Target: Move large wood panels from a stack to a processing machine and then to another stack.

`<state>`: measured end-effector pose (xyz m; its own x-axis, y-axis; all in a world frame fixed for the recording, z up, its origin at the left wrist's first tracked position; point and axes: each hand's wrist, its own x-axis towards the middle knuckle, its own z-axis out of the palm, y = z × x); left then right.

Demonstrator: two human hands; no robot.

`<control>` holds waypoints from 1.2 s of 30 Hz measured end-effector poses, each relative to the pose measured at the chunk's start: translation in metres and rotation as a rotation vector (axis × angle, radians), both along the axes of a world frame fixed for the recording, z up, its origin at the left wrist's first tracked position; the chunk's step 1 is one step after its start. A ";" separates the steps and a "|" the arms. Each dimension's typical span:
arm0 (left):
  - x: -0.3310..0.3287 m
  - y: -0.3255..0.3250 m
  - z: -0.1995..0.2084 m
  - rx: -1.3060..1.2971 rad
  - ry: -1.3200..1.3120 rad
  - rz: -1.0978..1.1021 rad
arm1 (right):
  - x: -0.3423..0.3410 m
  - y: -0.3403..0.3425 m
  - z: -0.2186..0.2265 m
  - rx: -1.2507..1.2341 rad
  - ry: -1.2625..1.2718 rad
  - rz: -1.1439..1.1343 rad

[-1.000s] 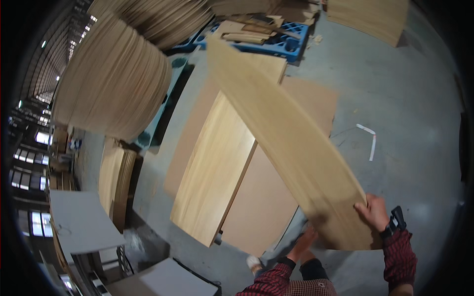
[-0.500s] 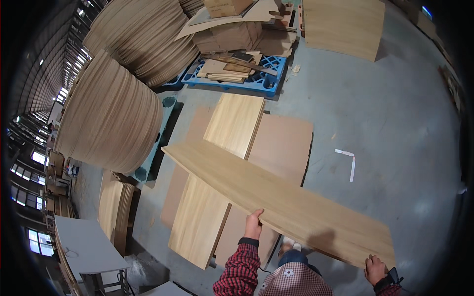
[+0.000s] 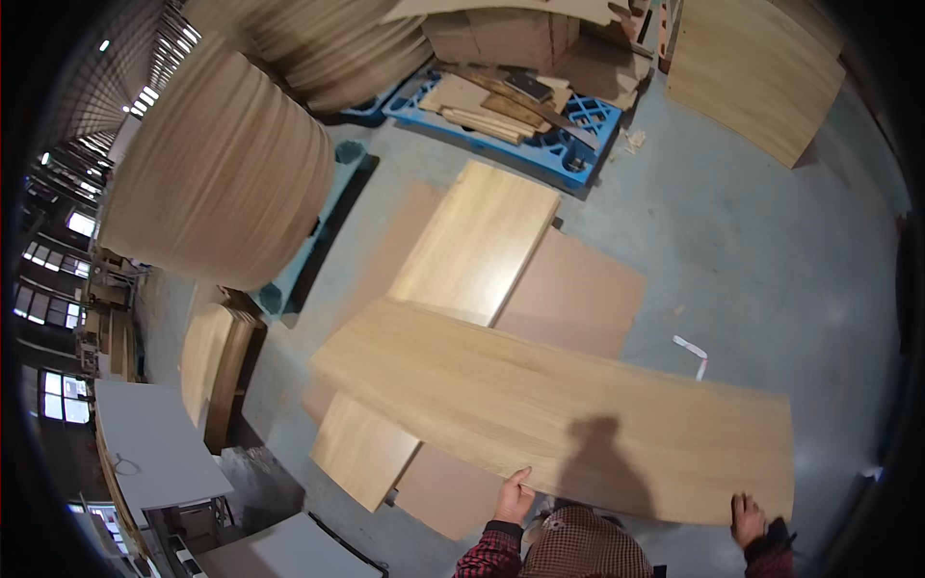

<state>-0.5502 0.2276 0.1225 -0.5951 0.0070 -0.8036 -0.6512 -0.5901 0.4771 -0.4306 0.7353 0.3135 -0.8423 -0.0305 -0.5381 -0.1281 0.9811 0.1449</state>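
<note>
A long wood-grain board (image 3: 462,376) stretches across in front of me, raised above the floor. My left hand (image 3: 514,496) is closed on its near edge, left of my body, thumb on the top face. Near the right-hand corner, my right hand (image 3: 747,520) grips the same board with its fingers bent over the face; the underside is hidden. Beneath the held board, another wood-grain panel (image 3: 487,231) of similar colour lies at an angle. The held board covers its middle. Under that panel are brown cardboard sheets (image 3: 578,299) on the floor.
Large curved stacks of thin sheets (image 3: 217,173) stand left on a green pallet (image 3: 308,241). A blue pallet (image 3: 578,173) carries wood scraps and cartons. Another panel (image 3: 752,77) is at the far right. Grey-topped tables (image 3: 154,443) stand at the lower left.
The held board has tilted so that more of its top face shows, and it lies more squarely across me. Both hands keep their grip. The whole view has shifted.
</note>
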 end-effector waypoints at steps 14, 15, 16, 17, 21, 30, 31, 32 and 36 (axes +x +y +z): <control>-0.041 -0.007 -0.091 0.127 -0.034 0.903 | -0.476 -0.072 -0.180 -0.117 0.241 0.674; -0.048 -0.011 -0.104 0.132 0.009 0.919 | -0.504 -0.085 -0.200 -0.170 0.293 0.729; -0.058 -0.014 -0.117 0.141 0.011 0.943 | -0.529 -0.098 -0.218 -0.226 0.341 0.781; -0.063 -0.023 -0.122 0.101 -0.043 0.980 | -0.551 -0.119 -0.238 -0.247 0.350 0.814; -0.108 -0.031 -0.133 -0.026 -0.074 1.043 | -0.621 -0.176 -0.277 -0.231 0.409 0.910; -0.169 0.010 -0.132 0.002 -0.167 0.986 | -0.687 -0.242 -0.293 -0.238 0.429 0.944; -0.169 0.022 -0.125 0.046 -0.104 0.976 | -0.685 -0.256 -0.272 -0.314 0.420 0.869; -0.170 0.033 -0.117 0.041 -0.097 0.984 | -0.687 -0.271 -0.257 -0.391 0.420 0.788; -0.136 0.096 -0.083 0.153 -0.081 0.885 | -0.639 -0.290 -0.222 -0.591 -0.054 0.649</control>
